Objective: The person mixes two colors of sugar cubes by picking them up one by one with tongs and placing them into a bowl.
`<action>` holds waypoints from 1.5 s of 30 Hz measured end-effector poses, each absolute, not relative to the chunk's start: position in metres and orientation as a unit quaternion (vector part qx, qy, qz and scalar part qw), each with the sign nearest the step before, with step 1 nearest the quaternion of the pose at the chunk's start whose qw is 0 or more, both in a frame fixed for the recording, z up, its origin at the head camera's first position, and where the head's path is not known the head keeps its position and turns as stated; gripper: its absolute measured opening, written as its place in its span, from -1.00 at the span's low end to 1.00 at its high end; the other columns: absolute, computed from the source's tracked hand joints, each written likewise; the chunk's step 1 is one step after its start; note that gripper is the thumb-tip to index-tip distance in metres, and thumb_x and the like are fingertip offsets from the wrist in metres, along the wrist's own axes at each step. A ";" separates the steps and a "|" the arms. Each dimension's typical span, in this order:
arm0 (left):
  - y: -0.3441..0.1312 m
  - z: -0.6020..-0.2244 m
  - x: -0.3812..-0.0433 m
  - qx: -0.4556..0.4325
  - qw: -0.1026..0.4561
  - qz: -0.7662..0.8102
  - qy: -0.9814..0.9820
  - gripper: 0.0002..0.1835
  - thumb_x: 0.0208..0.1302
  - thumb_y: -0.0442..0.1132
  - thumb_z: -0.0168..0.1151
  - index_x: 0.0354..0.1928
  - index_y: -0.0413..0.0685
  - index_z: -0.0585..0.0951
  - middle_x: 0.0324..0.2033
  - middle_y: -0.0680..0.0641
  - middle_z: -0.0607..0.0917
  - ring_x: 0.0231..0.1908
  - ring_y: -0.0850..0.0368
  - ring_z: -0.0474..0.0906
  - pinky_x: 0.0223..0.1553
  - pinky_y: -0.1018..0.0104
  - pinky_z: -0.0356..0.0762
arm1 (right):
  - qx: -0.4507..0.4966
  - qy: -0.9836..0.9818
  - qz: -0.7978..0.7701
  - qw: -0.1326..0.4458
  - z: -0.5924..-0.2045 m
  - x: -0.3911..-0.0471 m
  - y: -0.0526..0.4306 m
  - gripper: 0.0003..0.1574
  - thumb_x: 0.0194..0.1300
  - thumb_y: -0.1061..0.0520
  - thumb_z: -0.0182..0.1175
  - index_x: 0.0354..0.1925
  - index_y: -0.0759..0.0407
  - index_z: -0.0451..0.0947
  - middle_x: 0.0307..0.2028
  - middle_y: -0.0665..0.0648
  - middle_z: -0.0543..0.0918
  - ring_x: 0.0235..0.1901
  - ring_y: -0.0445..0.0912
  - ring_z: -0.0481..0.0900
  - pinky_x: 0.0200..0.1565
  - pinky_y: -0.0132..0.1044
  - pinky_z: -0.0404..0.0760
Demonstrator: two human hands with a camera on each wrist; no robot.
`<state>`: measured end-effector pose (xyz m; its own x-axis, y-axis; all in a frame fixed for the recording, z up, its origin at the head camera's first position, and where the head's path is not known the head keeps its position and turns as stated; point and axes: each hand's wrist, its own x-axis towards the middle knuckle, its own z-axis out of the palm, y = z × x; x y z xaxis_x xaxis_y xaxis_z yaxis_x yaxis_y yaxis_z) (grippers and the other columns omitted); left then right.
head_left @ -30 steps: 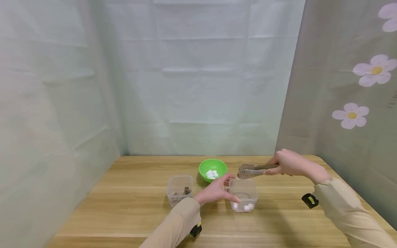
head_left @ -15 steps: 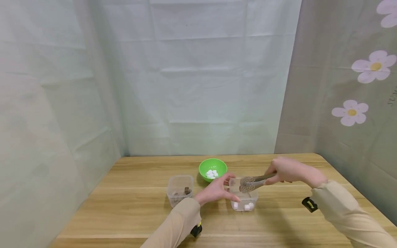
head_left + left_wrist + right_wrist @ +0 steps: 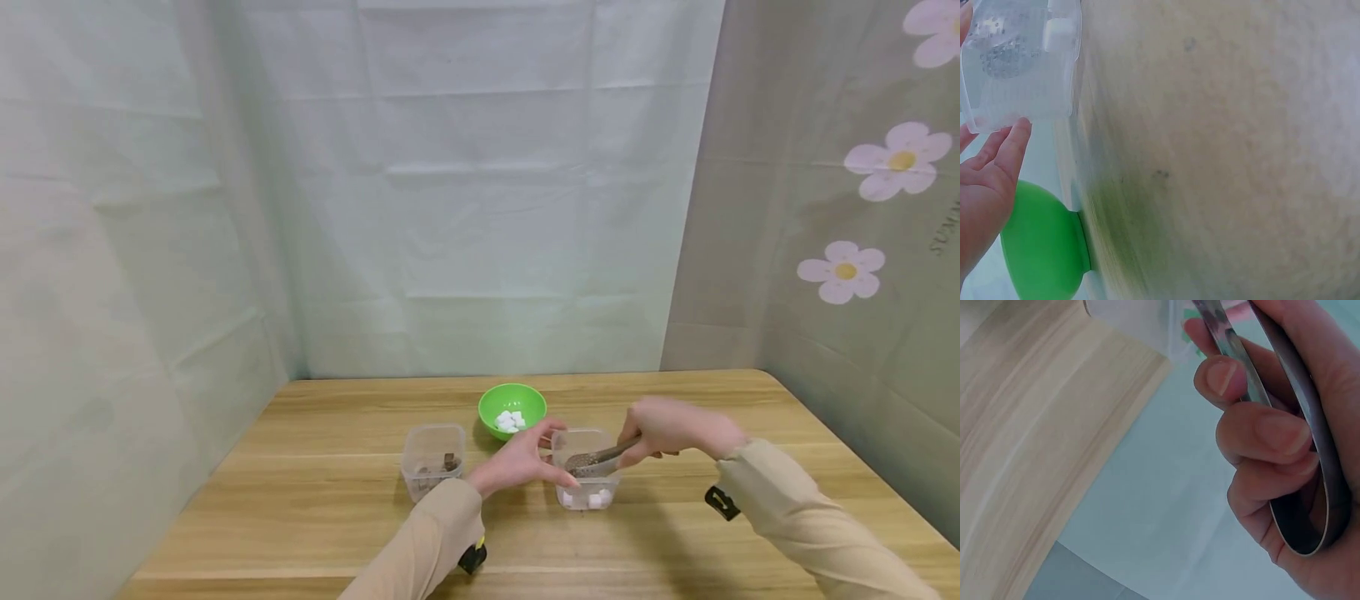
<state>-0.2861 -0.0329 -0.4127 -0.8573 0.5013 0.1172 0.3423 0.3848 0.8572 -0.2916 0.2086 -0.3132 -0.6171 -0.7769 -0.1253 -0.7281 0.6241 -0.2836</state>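
Observation:
My left hand (image 3: 517,465) holds the right-hand clear plastic container (image 3: 583,440) by its side, thumb in front and fingers behind. In the left wrist view, the fingertips touch the container's wall. Several white cubes (image 3: 598,500), like marshmallows, lie along its front. My right hand (image 3: 662,427) grips metal tongs (image 3: 594,463) with perforated heads, which reach down into that container. Through the cloudy wall I cannot tell whether the heads pinch a cube. The right wrist view shows fingers curled round the tongs' bent handle (image 3: 1329,487).
A green bowl (image 3: 491,406) with several white cubes stands behind my left hand. Left of my wrist is another clear container (image 3: 420,446) with brown pieces (image 3: 450,462) in it. Curtains enclose the wooden table (image 3: 300,492) at the back and sides.
My right hand has moved down and to the left, lowering the tongs from above the right-hand container into it. The left hand keeps its hold on the container.

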 end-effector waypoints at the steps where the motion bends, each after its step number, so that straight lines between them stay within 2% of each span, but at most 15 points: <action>1: -0.033 -0.413 -0.286 0.256 0.080 0.493 0.828 -0.13 -0.23 0.02 0.49 0.21 0.10 0.31 0.02 0.04 0.44 -0.01 0.14 0.34 -0.06 0.24 0.33 | -0.424 0.891 -0.106 0.123 -0.314 -0.292 0.207 -0.73 0.05 0.02 0.30 -0.69 -0.14 0.49 -0.86 -0.22 0.26 -0.87 -0.37 0.13 -0.82 -0.52 0.13; 10: -0.034 -0.413 -0.287 0.261 0.077 0.502 0.821 -0.11 -0.23 -0.05 0.51 0.21 -0.04 0.30 0.01 -0.05 0.45 -0.01 0.06 0.37 -0.10 0.28 0.37 | -0.419 0.893 -0.093 0.133 -0.313 -0.294 0.197 -0.66 0.04 0.04 0.32 -0.76 -0.11 0.46 -0.88 -0.22 0.19 -0.87 -0.36 0.10 -0.80 -0.50 0.11; 15: -0.034 -0.414 -0.288 0.263 0.075 0.505 0.818 -0.16 -0.21 -0.08 0.51 0.19 0.00 0.32 0.02 -0.08 0.44 0.00 0.02 0.37 -0.12 0.32 0.39 | -0.417 0.895 -0.081 0.135 -0.310 -0.292 0.189 -0.54 0.03 0.07 0.32 -0.84 -0.07 0.35 -0.90 -0.20 0.14 -0.87 -0.34 0.06 -0.78 -0.48 0.08; 19: -0.034 -0.413 -0.288 0.266 0.077 0.506 0.817 -0.17 -0.19 -0.08 0.50 0.19 0.03 0.32 0.04 -0.09 0.42 0.01 0.02 0.35 -0.12 0.33 0.38 | -0.425 0.893 -0.071 0.130 -0.309 -0.289 0.185 -0.51 0.04 0.07 0.33 -0.86 -0.07 0.34 -0.91 -0.21 0.13 -0.88 -0.35 0.06 -0.77 -0.48 0.09; 34: -0.033 -0.412 -0.287 0.263 0.082 0.508 0.816 -0.17 -0.20 -0.08 0.50 0.19 0.05 0.32 0.03 -0.01 0.42 -0.02 0.12 0.35 -0.12 0.32 0.39 | -0.432 0.891 -0.094 0.104 -0.310 -0.289 0.202 -0.59 0.07 0.07 0.30 -0.79 -0.07 0.39 -0.86 -0.25 0.15 -0.85 -0.37 0.12 -0.76 -0.48 0.13; 40: -0.033 -0.413 -0.287 0.258 0.079 0.501 0.823 -0.16 -0.21 -0.06 0.50 0.19 0.07 0.32 0.01 0.05 0.43 -0.03 0.14 0.35 -0.10 0.31 0.38 | -0.439 0.889 -0.102 0.078 -0.310 -0.290 0.213 -0.69 0.10 0.04 0.28 -0.71 -0.15 0.47 -0.86 -0.27 0.21 -0.85 -0.40 0.13 -0.77 -0.49 0.12; 45: -0.033 -0.414 -0.288 0.260 0.079 0.495 0.826 -0.15 -0.20 -0.05 0.50 0.20 0.04 0.31 0.01 0.05 0.43 -0.03 0.15 0.35 -0.09 0.30 0.38 | -0.445 0.885 -0.117 0.072 -0.310 -0.290 0.220 -0.68 0.12 0.02 0.26 -0.71 -0.15 0.46 -0.85 -0.27 0.21 -0.85 -0.40 0.11 -0.77 -0.49 0.12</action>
